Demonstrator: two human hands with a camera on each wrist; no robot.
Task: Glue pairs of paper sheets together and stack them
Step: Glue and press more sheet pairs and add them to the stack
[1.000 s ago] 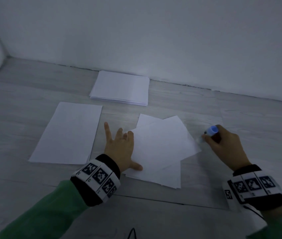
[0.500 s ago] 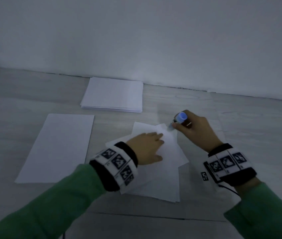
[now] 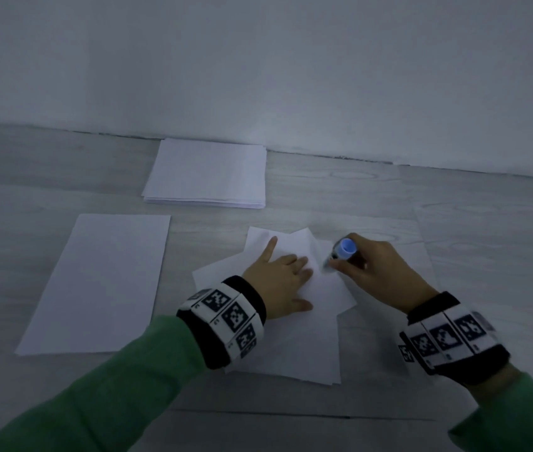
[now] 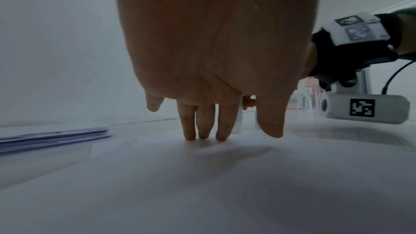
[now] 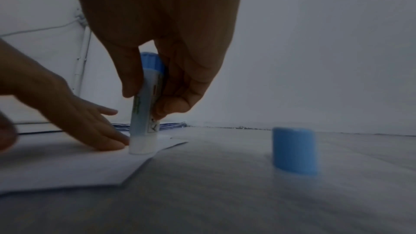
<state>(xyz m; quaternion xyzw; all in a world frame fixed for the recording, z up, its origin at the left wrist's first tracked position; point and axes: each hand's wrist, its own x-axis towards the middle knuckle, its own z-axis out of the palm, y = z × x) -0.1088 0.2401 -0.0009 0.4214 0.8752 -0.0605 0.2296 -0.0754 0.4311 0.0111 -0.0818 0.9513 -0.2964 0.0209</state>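
Loose white sheets [image 3: 310, 337] lie overlapped and skewed at the centre of the table. My left hand [image 3: 283, 278] presses flat on the top sheet [image 4: 202, 175] with straight fingers [image 4: 203, 127]. My right hand [image 3: 372, 269] grips a white glue stick with a blue end [image 3: 345, 247], held upright, its tip down on the sheet's right corner [image 5: 144, 156] beside the left fingertips [image 5: 110, 141]. The glue stick [image 5: 146, 106] is uncapped; its blue cap [image 5: 294, 150] stands on the table to the right.
A thick stack of white paper [image 3: 208, 172] lies at the back by the wall. One single sheet [image 3: 98, 282] lies flat on the left. The grey wood-grain table [image 3: 470, 223] meets a plain wall behind.
My right hand carried the glue stick left from the bare table onto the sheet's corner. My left hand slid from the sheets' left edge onto their middle.
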